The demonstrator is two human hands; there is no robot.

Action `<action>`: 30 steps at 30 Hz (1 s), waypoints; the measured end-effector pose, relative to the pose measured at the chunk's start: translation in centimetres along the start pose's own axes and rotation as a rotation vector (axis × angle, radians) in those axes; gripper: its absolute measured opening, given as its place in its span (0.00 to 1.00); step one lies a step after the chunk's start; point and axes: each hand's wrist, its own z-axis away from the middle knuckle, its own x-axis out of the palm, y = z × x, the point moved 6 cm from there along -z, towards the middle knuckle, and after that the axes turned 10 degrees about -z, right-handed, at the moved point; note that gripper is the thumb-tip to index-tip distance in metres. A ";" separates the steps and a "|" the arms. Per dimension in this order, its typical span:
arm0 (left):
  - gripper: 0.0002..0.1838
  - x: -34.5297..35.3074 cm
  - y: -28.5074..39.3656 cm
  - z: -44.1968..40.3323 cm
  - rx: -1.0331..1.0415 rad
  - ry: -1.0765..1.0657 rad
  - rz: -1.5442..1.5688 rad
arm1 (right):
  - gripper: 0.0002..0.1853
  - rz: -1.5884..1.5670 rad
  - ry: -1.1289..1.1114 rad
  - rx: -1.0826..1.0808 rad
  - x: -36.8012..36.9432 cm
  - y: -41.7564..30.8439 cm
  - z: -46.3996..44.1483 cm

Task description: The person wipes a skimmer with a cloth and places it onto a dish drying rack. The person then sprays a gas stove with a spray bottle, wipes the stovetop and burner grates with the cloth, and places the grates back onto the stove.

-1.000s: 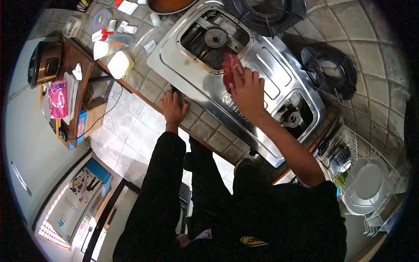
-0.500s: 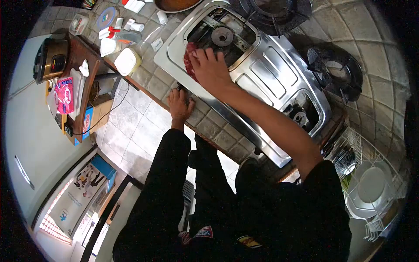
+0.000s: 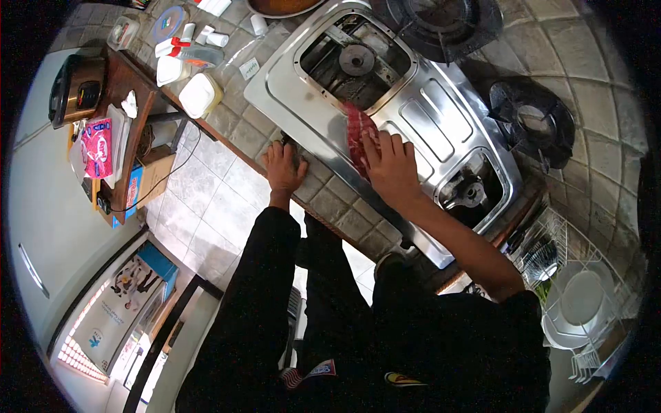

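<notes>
A red patterned cloth (image 3: 359,138) lies bunched under the fingers of my right hand (image 3: 394,167), which presses it on the steel top of a two-burner stove (image 3: 289,96). The cloth is on the front part of the top, between the round burner (image 3: 357,60) at the upper left and the smaller burner opening at the lower right. My left hand (image 3: 283,167) rests on the tiled counter edge at the stove's front, fingers spread, close to a dark knob. Nothing shows in it.
Black pan supports (image 3: 441,27) (image 3: 533,120) stand on the tiles behind the stove. White-lidded tubs (image 3: 200,95), a bottle and a pan (image 3: 284,5) are at the upper left. A dish rack with plates (image 3: 582,297) is at the right, a rice cooker (image 3: 77,91) at the left.
My right hand has moved the cloth right and toward the front, away from the stove's left side beside the large burner. My left hand has stayed on the counter edge.
</notes>
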 end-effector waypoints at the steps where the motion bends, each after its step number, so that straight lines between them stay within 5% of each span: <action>1: 0.30 0.1 0.0 -0.1 -0.005 0.028 -0.015 | 0.29 -0.019 0.005 -0.002 0.1 -0.3 -0.6; 16: 0.29 -1.0 0.5 -0.2 0.021 0.084 -0.036 | 0.19 -0.152 0.133 -0.040 2.8 -3.4 -20.8; 28: 0.31 0.4 -0.3 -0.2 -0.008 -0.037 -0.004 | 0.30 -0.488 0.174 -0.050 -0.3 0.8 -1.7; 30: 0.28 -0.3 0.1 -0.2 0.022 0.105 -0.019 | 0.29 -0.470 0.191 -0.009 -1.2 3.5 1.2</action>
